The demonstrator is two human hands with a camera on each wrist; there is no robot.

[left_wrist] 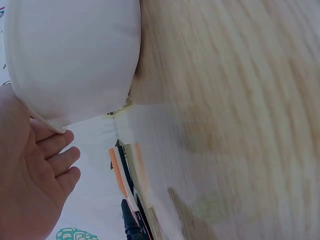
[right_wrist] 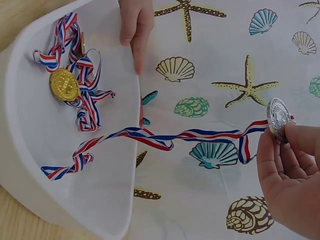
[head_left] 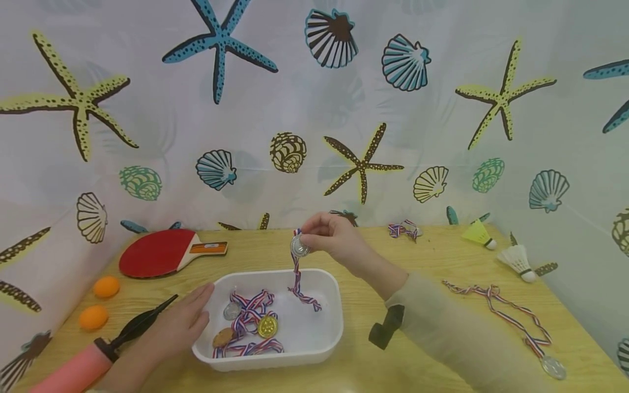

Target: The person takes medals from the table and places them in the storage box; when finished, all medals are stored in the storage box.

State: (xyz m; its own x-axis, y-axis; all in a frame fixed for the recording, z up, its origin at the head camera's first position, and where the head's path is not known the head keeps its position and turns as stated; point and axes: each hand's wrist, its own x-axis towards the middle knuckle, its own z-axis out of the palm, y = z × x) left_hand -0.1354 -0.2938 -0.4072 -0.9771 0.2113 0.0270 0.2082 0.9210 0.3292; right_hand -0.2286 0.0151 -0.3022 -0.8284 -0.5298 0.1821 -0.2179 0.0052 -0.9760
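From the head camera, the right hand is raised above the far rim of a white tub on a wooden table, its fingers and thumb pinching a silver medal. The medal's striped ribbon hangs down, and its lower end lies inside the tub. A gold medal, another silver one and a bronze one lie in the tub with tangled ribbons. The left hand rests with straight fingers against the tub's left side. To its left lie a pink pump and two orange balls, with a red paddle farther back. On the right lie another ribbon with a silver medal, and two shuttlecocks at the far right.

The left wrist camera shows the left hand with fingers straight, their tips touching the rim of the tub.

In the right wrist camera the right hand grips the silver medal edge-on between thumb and fingers. Its ribbon trails into the tub, where the gold medal lies. The left hand touches the rim.
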